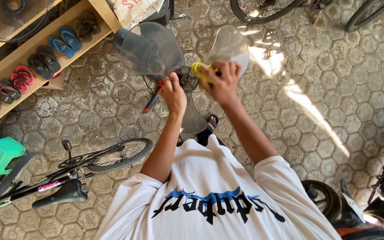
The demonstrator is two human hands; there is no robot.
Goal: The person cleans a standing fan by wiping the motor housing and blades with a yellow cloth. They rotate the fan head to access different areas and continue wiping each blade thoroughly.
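Three clear, greyish blades fan out from a dark round hub: the fan blade is held up at chest height over the paved floor, between both hands. Left hand is closed around the hub from below, thumb up. Right hand grips a yellow cloth, bunched and pressed against the upper right blade near the hub. Blades look translucent, dusty, one catching sun glare. Below lies a red-handled screwdriver. Sandals line a wooden shelf; a bicycle lies left.
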